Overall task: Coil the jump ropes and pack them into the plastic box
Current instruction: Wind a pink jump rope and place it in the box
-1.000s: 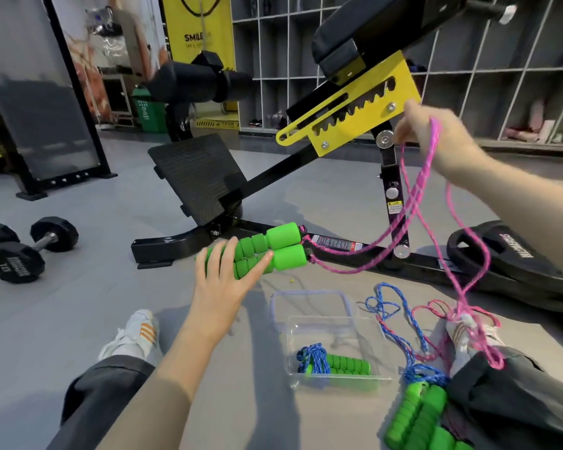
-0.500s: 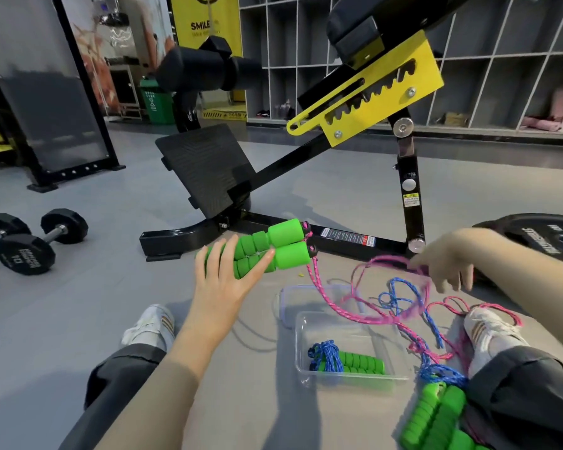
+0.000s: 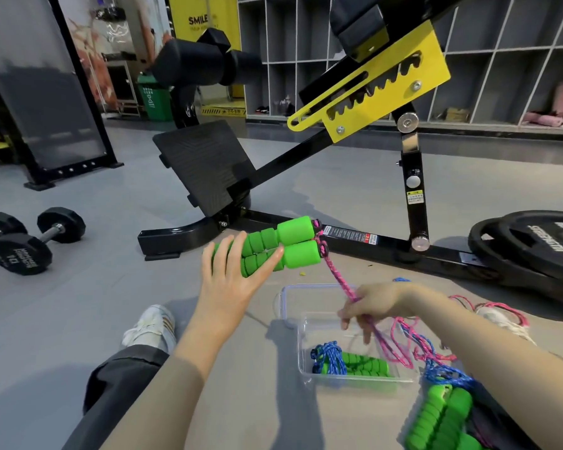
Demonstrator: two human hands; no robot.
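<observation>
My left hand (image 3: 231, 280) holds two green foam handles (image 3: 283, 245) side by side above the floor. A pink rope (image 3: 338, 280) runs down from them to my right hand (image 3: 371, 303), which pinches it just above the clear plastic box (image 3: 306, 349). Inside the box lies a coiled blue rope with green handles (image 3: 348, 363). More pink and blue rope (image 3: 426, 349) lies tangled over my right leg. Another pair of green handles (image 3: 442, 417) rests beside that leg at the lower right.
A clear lid (image 3: 290, 293) lies behind the box. A black and yellow weight bench (image 3: 355, 235) stands just beyond. Two dumbbells (image 3: 23, 241) sit at the left, weight plates (image 3: 533, 245) at the right. My shoes (image 3: 150, 329) and legs flank the box.
My right hand came down from beside the yellow bracket to the floor, then moved left and took hold of the pink rope above the box. The left hand kept the handles still.
</observation>
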